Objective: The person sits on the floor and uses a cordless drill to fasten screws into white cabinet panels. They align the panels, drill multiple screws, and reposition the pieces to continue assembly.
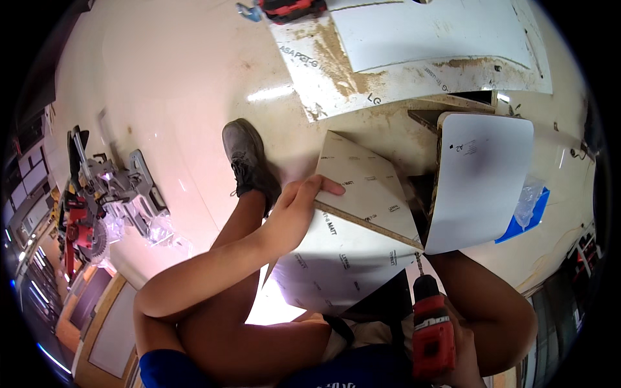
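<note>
My left hand grips the upper left corner of a printed white board, whose raw brown edge faces me. Below that edge, a second printed white panel slopes down toward my lap and meets the board at an angle. In my right hand is a red and black cordless drill, closed in around its body. Its bit points away from me, with the tip close to the board's right corner; whether it touches cannot be made out.
A white panel with rounded corners stands just right of the board. Behind it lies a blue tray with clear plastic. Large dusty white sheets cover the far floor, a red and black tool on them. A mitre saw is at left.
</note>
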Available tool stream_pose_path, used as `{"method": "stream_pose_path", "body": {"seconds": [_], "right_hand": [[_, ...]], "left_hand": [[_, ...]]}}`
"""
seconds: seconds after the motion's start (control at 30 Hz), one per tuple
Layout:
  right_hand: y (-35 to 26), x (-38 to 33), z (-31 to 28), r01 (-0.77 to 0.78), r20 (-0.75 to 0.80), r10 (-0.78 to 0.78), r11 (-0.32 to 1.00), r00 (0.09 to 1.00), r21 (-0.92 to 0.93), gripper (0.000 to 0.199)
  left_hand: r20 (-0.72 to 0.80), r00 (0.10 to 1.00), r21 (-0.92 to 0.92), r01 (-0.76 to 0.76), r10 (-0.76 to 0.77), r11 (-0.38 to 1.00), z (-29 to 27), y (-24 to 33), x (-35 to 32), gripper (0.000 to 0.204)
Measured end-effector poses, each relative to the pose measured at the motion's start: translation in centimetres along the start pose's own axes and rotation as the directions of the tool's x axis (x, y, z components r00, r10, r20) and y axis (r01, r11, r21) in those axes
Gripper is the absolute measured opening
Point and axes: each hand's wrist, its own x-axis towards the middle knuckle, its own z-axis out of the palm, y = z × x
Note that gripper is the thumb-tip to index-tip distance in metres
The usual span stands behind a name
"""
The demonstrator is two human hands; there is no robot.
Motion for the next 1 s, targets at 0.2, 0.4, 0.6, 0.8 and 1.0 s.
{"method": "stream_pose_path", "body": {"seconds": [0.2, 0.4, 0.6, 0.8, 1.0], "right_hand": [[-1.8, -0.3, 1.1, 0.039, -0.154, -0.020, 0.992, 0.988, 0.120, 0.047], [-1.5, -0.8, 2.3, 0.156, -0.149, -0.173, 0.980, 0.974, -0.123, 0.035], [0.2, 0.0, 3.8, 0.204, -0.209, -0.242, 0.961, 0.948, -0.185, 0.056], [-3.9, -0.1, 3.8, 0.125, -0.194, -0.157, 0.978, 0.968, -0.167, 0.072], [1.2, 0.1, 3.0, 0.115, -0.190, -0.173, 0.952, 0.967, -0.284, 0.074]], "left_hand": [[0.054, 0.992, 0.152, -0.123, 0.115, 0.981, -1.0, -2.1, 1.7, 0.061], [0.021, 0.990, 0.161, -0.140, 0.138, 0.977, -0.9, -2.6, 1.8, 0.063], [0.008, 0.987, 0.156, -0.159, 0.160, 0.975, -0.8, -2.4, 1.8, 0.063], [0.032, 0.986, 0.130, -0.168, 0.165, 0.977, -1.3, -3.1, 2.7, 0.068], [0.228, 0.945, 0.061, -0.253, 0.234, 0.965, -2.8, -4.1, 3.0, 0.066]]}}
